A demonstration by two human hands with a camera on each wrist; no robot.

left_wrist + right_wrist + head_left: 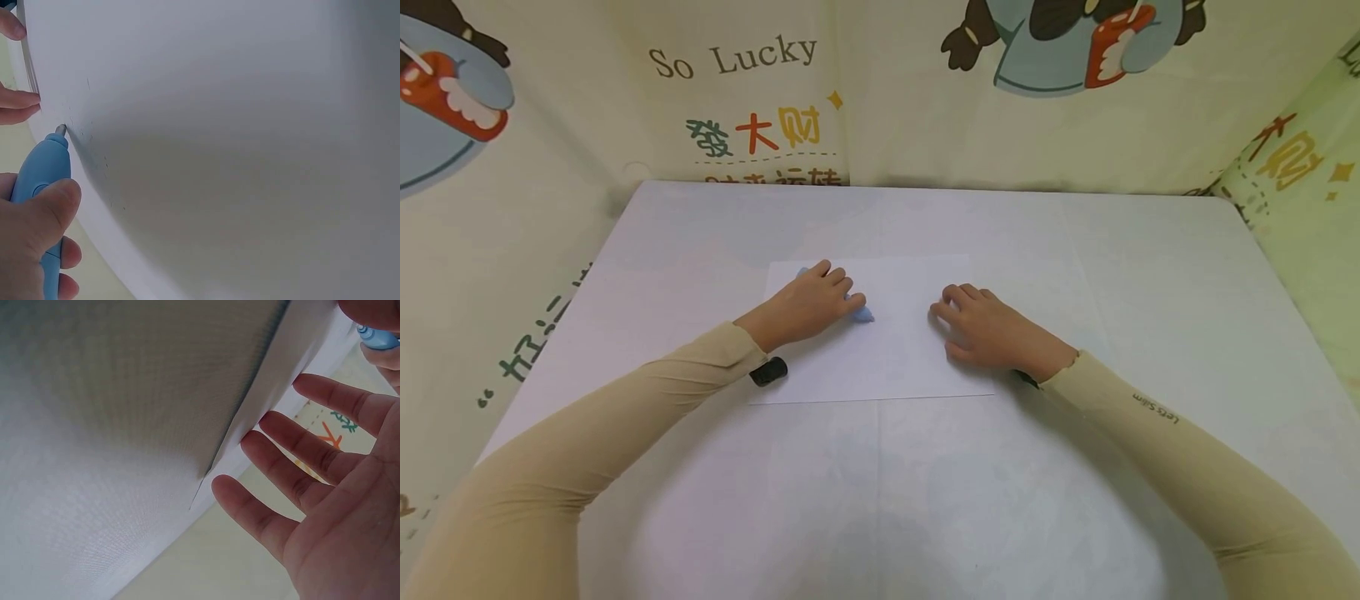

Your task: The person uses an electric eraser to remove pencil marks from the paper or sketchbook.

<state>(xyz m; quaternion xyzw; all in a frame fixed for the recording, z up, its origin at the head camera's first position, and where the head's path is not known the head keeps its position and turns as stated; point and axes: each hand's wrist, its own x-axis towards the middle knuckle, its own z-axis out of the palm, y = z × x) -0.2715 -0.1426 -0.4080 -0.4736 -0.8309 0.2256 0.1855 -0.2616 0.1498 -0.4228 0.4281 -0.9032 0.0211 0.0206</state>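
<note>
My left hand (812, 304) grips a blue pen-shaped tool (45, 165) with a round button and a narrow metal tip. In the left wrist view, the thumb lies along its side, and the tip meets a white sheet of paper (880, 358). Short, thin dark marks or crumbs (106, 164) are scattered near that tip; which they are, I cannot tell. On the sheet's right side, my right hand (996, 329) rests with its fingers spread, holding nothing. Its fingertips (255, 439) touch the paper in the right wrist view. In the head view, my left hand hides most of the tool.
The sheet lies on a white-covered table (880, 483). A printed cloth (895, 125) with cartoon figures and lettering hangs behind the table and along its sides. A small black object (769, 372) sits under my left wrist.
</note>
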